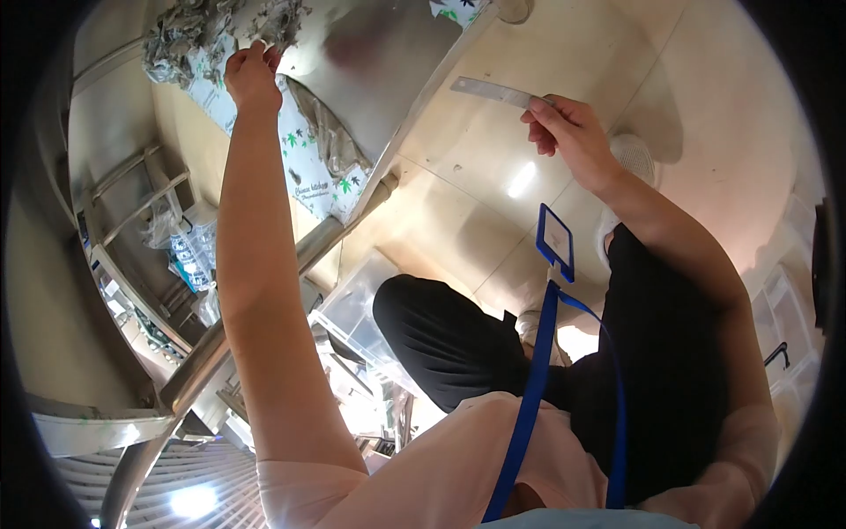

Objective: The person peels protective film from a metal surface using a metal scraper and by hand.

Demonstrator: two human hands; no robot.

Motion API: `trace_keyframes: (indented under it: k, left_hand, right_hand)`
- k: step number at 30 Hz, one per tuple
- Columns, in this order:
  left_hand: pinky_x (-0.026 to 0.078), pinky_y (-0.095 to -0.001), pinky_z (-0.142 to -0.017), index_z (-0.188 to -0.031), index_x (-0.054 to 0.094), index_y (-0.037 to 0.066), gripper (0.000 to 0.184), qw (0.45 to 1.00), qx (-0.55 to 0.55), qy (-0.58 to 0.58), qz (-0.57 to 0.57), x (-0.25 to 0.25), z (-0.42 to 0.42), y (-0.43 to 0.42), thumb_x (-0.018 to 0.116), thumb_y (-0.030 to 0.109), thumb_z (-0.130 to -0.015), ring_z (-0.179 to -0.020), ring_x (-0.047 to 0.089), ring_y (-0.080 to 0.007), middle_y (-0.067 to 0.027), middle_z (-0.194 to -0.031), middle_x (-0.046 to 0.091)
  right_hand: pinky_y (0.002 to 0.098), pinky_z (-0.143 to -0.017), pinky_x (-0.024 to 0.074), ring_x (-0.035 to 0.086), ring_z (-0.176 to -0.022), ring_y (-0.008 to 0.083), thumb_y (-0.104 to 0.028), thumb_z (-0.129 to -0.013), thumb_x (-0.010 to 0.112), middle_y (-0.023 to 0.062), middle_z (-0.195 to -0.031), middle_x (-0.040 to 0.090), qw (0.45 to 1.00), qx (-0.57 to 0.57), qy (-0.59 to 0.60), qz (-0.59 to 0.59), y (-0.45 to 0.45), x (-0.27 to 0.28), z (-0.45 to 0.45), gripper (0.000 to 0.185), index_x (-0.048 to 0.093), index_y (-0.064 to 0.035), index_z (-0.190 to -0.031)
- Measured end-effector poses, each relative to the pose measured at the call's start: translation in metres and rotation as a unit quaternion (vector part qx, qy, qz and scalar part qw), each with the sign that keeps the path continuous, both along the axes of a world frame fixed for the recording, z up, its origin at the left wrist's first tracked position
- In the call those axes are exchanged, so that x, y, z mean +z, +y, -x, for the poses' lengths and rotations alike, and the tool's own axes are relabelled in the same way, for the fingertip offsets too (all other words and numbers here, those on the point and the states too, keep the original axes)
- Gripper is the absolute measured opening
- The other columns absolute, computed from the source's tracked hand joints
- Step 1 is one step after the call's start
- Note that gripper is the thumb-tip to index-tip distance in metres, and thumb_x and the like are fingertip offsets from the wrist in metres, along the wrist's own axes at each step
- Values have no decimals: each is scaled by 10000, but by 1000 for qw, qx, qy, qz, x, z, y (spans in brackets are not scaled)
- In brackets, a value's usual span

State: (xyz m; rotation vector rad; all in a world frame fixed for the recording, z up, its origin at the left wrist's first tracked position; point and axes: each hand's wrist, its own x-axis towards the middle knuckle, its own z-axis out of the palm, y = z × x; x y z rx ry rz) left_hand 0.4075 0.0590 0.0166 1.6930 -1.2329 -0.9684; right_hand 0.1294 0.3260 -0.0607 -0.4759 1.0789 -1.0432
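My left hand (pixel 254 81) is at the upper left, its fingers pinched together at the torn edge of a patterned adhesive film. This white film (pixel 308 172) with green leaves lies on a metal panel (pixel 388 75), partly peeled, its grey underside curling over. Crumpled grey film (pixel 181 48) is bunched just past my left fingertips. My right hand (pixel 568 132) is closed around one end of a flat metal strip (pixel 493 90), like a steel ruler. The strip is held in the air, to the right of the panel's edge, pointing left.
A metal tube frame (pixel 308 247) runs below the panel. Clear plastic boxes (pixel 357 300) stand by my knee. Bagged items (pixel 194 247) sit on a lower rack at left. A blue badge (pixel 555 242) hangs from my neck over the tiled floor (pixel 441 185).
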Motion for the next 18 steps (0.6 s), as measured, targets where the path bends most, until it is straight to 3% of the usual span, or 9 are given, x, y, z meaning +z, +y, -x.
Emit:
trace_keyframes:
  k: [3,5,6,8,10,14,16,18]
  left_hand:
    - [482,-278,-551,-1031,400,-27,246,999,-5,18,38,-9,7,0,428,-75,-792,-690,555,-228,-154,-966,479]
    - [415,-262,-485,-1000,419,-19,188,995,64,73,1,-7,19,1,409,37,-820,-602,489,-168,-120,-797,520]
    - [464,-262,-521,-1021,445,-29,210,991,118,55,-33,-2,29,3,441,100,-856,-651,510,-186,-138,-854,533]
    - [355,-221,-425,-903,476,-19,180,992,68,43,-93,-3,34,15,442,156,-876,-501,403,-106,-60,-656,472]
    - [308,-206,-418,-852,492,28,188,990,43,15,-132,-3,60,62,440,207,-877,-472,382,-96,-22,-571,442]
    - [398,-233,-468,-1024,402,9,363,964,-97,-23,-247,11,113,132,485,332,-881,-523,510,-128,-120,-731,586]
    - [446,-247,-536,-1124,315,-17,414,968,-105,31,-226,6,130,140,548,195,-854,-560,535,-147,-144,-796,586]
    - [469,-245,-514,-1125,246,-43,473,980,-104,31,-167,-6,136,139,576,102,-820,-548,555,-151,-145,-722,581]
  right_hand:
    - [208,-503,402,476,-542,86,-276,-898,483,37,-624,536,1000,14,-24,5,-13,7,0,319,604,11,-831]
    - [220,-500,404,489,-545,91,-276,-891,491,43,-631,548,998,38,-39,-9,-31,12,-1,322,607,17,-827]
    - [225,-498,405,493,-543,95,-277,-888,495,44,-632,550,997,42,-63,-10,-39,12,-4,320,606,17,-823]
    - [235,-494,408,497,-534,106,-277,-883,503,45,-627,553,992,36,-105,-59,-59,21,-8,315,605,12,-810]
    - [243,-482,401,496,-524,117,-260,-885,500,52,-630,559,983,18,-148,-107,-69,26,-12,297,602,7,-805]
    - [245,-467,384,480,-508,124,-226,-883,496,72,-632,557,966,9,-200,-162,-73,24,-12,278,595,18,-794]
    - [245,-463,377,474,-502,126,-214,-882,496,77,-629,553,950,-10,-251,-184,-71,19,-16,272,594,21,-787]
    - [250,-474,374,473,-513,130,-219,-884,482,75,-635,551,947,-9,-266,-178,-72,21,-21,283,596,21,-784]
